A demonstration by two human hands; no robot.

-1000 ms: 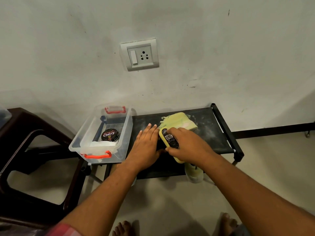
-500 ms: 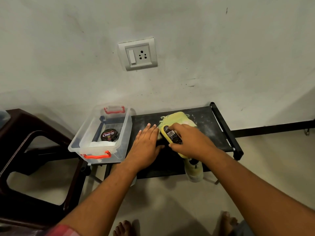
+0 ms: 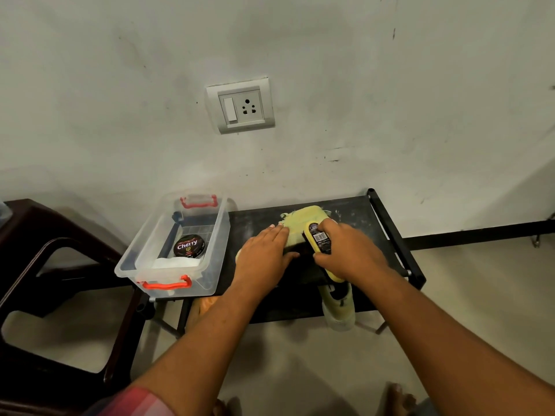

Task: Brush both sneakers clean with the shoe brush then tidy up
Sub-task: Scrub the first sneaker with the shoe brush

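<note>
Rack (image 3: 354, 211) — sneaker (image 3: 303, 217), bin (image 3: 136, 250) (polish tin (image 3: 189, 245) inside)

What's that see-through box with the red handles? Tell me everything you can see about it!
The box is clear plastic, with no lid on, and has a red handle at its near end and another at its far end. It sits on the left end of the black rack. Inside lie a round black tin marked Cherry and something white beside it. The left hand, nearby, does not touch it.
</note>
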